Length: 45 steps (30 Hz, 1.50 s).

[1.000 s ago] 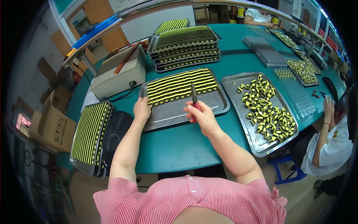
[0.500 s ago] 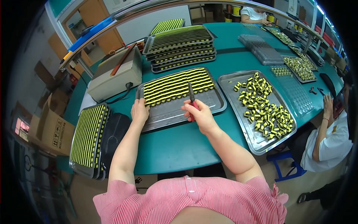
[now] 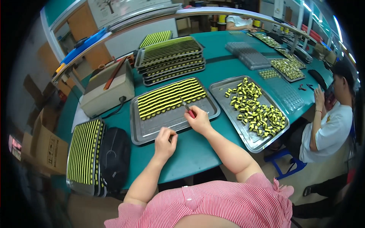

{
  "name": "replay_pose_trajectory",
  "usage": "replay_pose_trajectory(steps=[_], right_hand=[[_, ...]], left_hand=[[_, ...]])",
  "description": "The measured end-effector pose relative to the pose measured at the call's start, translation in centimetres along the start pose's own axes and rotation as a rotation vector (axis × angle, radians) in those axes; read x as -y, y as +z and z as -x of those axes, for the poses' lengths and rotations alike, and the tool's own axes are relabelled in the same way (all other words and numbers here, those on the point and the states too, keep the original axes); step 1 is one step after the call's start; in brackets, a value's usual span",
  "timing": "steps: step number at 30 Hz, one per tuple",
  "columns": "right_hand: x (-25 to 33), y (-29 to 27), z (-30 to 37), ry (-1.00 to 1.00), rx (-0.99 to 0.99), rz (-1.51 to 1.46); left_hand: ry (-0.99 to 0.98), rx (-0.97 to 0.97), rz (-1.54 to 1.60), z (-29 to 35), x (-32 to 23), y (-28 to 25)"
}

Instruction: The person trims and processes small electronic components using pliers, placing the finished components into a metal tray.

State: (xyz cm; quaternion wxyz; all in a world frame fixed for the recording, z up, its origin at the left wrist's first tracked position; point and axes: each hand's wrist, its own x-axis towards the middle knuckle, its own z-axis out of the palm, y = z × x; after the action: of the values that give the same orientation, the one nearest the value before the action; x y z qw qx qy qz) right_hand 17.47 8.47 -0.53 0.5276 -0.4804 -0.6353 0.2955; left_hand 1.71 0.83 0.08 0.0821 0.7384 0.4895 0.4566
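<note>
The left hand [image 3: 165, 143] is curled at the near edge of the metal tray [image 3: 150, 129]; I cannot tell if it holds something. The right hand [image 3: 199, 121] is closed around red-handled pliers [image 3: 187, 108], above yellow-black parts [image 3: 171, 98] lying in rows. Farther, filled trays [image 3: 171, 60] are stacked

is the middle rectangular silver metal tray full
Partly full: rows of yellow-and-black parts cover the far portion of the tray; its near side is bare.

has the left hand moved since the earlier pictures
Yes: the left hand has moved rightward, from the left side of the middle tray to its near edge.
</note>
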Motion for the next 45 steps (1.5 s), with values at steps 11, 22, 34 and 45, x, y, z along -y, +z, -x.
replay_pose_trajectory(steps=[11, 22, 34, 45], right_hand=[[-0.3, -5.3, -4.4, 0.097, -0.215, 0.442], [-3.3, -12.9, -6.7, 0.409, 0.097, 1.253], [-6.4, -12.0, -5.1, -0.031, -0.041, 1.468], [-4.3, -12.4, -6.1, 0.304, -0.004, 1.232]], left_hand=[[0.088, 0.038, 0.147, 0.6, -0.8, 0.0], [0.129, 0.038, 0.147, 0.4, -0.7, -0.3], [0.097, 0.078, 0.178, 0.6, -0.8, -0.2], [0.066, 0.072, 0.163, 0.6, -0.8, -0.5]])
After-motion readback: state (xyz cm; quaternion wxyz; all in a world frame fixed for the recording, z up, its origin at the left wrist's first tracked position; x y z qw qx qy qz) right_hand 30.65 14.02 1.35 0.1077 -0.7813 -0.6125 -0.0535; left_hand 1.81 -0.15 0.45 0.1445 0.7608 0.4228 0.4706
